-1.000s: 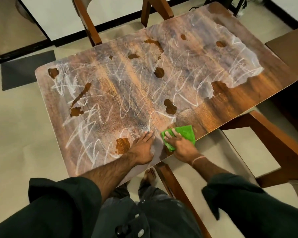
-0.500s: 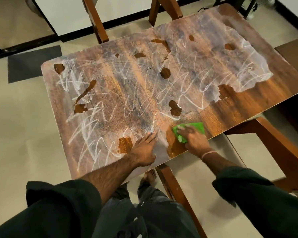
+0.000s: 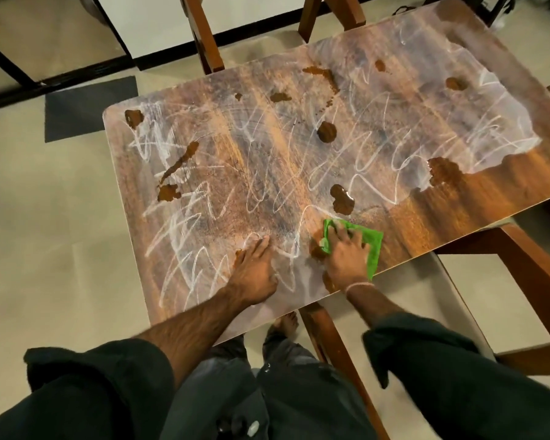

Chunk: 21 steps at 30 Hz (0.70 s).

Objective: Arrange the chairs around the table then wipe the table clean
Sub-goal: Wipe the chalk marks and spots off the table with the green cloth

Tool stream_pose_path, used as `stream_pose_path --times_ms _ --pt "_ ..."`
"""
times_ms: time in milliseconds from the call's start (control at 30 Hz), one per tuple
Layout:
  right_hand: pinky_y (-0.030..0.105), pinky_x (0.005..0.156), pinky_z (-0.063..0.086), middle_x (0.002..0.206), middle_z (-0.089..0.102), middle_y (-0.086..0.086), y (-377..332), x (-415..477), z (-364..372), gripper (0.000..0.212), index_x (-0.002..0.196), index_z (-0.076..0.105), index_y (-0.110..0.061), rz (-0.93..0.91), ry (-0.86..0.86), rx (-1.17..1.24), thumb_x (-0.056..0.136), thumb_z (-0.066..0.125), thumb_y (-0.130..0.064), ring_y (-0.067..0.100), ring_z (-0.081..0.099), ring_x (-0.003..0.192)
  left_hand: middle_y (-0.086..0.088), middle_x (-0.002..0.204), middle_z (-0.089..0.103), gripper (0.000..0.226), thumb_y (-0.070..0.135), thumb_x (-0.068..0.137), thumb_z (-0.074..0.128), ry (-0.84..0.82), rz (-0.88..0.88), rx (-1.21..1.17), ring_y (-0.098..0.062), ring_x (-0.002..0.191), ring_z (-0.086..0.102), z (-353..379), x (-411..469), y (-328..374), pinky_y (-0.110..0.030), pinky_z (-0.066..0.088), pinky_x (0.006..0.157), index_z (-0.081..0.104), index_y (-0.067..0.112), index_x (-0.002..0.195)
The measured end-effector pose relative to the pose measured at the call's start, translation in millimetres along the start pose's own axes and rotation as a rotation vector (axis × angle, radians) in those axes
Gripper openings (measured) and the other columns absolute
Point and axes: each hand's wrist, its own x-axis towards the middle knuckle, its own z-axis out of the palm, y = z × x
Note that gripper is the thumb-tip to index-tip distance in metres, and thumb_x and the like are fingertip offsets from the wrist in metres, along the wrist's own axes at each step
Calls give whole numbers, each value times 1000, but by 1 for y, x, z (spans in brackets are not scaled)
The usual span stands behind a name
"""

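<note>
Head view has us looking down on the wooden table. Its long top is covered in white scribbles and scattered brown spills, with a band of clean wood along the near right side. One chair sits at the near right corner, its pale seat partly under the tabletop. More chair frames stand at the far side. A dark mat lies on the floor past the far left corner.

Our left hand lies flat on the table close to the near edge, fingers straight and together, holding nothing. Just to its right, our right hand presses down on the green cloth with its fingers spread. They are blurred but look extended rather than curled. The cloth lies on the tabletop near the front edge, half hidden under that hand.

Just beyond the cloth sits a brown puddle. A smaller brown smear shows at the cloth's left edge.
</note>
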Motion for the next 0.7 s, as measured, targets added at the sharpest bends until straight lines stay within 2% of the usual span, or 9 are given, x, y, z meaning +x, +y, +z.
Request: stream_pose_path --times_ms 67,167,200,267,367,433,567,633,700 --pt "62 111 23 165 2 -5 -33 -12 14 72 158 10 -23 -69 -25 21 97 48 -26 35 12 147 -3 170 -2 78 33 98 52 10 -23 3 -24 156 -5 -2 -2 -2 -47 1 124 12 14 161" --pt "55 100 36 162 23 -7 -24 -27 23 74 154 29 -26 -544 -2 -124 87 60 -17 34 33 139 -4 170 1 77 34 97 52 16 -53 6 -23 156 -4 -4 -4 -11 -47 3 125 15 13 160" --pt "52 95 40 159 31 -7 -12 -22 19 74 151 35 -27 -614 15 -171 84 64 -17 33 39 134 -4 170 2 77 33 96 53 24 -57 1 -24 156 -3 -4 -4 -14 -47 4 126 15 13 160" --pt "51 96 38 159 29 -6 -6 -6 11 69 152 33 -27 -520 35 -182 90 61 -19 31 36 134 -6 169 2 79 32 96 53 35 -60 -15 -25 155 -2 -7 -7 -19 -48 3 125 13 11 160" --pt "56 101 33 162 15 -3 -43 4 7 69 154 24 -23 -136 11 -17 92 55 -26 35 21 139 -6 170 -2 80 31 96 53 34 -70 -22 -25 155 -3 -10 -10 -24 -48 2 125 10 11 161" --pt "59 102 34 161 16 -2 -59 -9 17 69 153 24 -24 -223 -12 10 93 55 -36 36 23 137 -6 170 -4 81 32 96 54 22 -83 -26 -26 155 -4 -10 -12 -26 -49 2 124 10 12 161" --pt "55 90 48 136 47 8 -19 -30 36 75 147 40 -27 -615 32 -168 79 73 -26 30 47 114 -8 169 -9 82 38 98 53 46 -118 -19 -29 155 -8 -6 -16 -40 -51 0 124 7 15 161" --pt "52 92 48 128 47 10 -2 -20 37 72 150 35 -27 -561 52 -152 85 68 -25 29 46 111 -7 168 -14 86 40 98 53 60 -151 -26 -28 155 -11 -6 -20 -45 -51 -1 125 0 15 161" --pt "51 99 45 133 41 13 -14 -9 31 73 154 26 -22 -327 36 -81 90 60 -19 31 42 117 -7 168 -15 87 40 98 54 62 -155 -29 -27 155 -13 -5 -23 -50 -52 -1 125 -1 16 162"
